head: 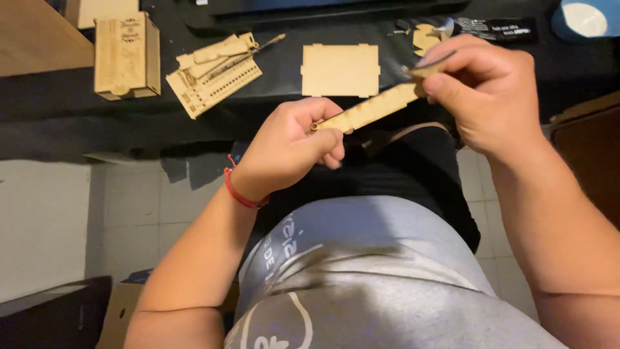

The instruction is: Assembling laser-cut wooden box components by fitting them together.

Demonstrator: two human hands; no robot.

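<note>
Pale laser-cut plywood is the material in hand: a long notched strip (pixel 378 106) held in the air above the lap, in front of the black-covered table (pixel 77 103). The left hand (pixel 287 148) pinches the strip's near end, fingers clenched around it, while the right hand (pixel 484 90) grips the far end between thumb and fingers, seemingly pressing a smaller dark-edged piece (pixel 431 64) against it; whether that is a separate part I cannot tell.

To do this well, in my judgement, both grips should stay close to the joint, the strip kept straight rather than bowed, and pressure applied squarely along the notches, since thin plywood tabs snap easily.

Counted on the table: one assembled wooden box (pixel 126 55), one loose pile of flat cut parts with a perforated panel (pixel 213 74), one rectangular panel with tabbed edges (pixel 340 70), one small irregular offcut (pixel 423 35), one dark packet (pixel 497 29) and one blue-rimmed round object (pixel 584 19) at the corner. A red cord bracelet (pixel 239 192) sits on the left wrist.
</note>
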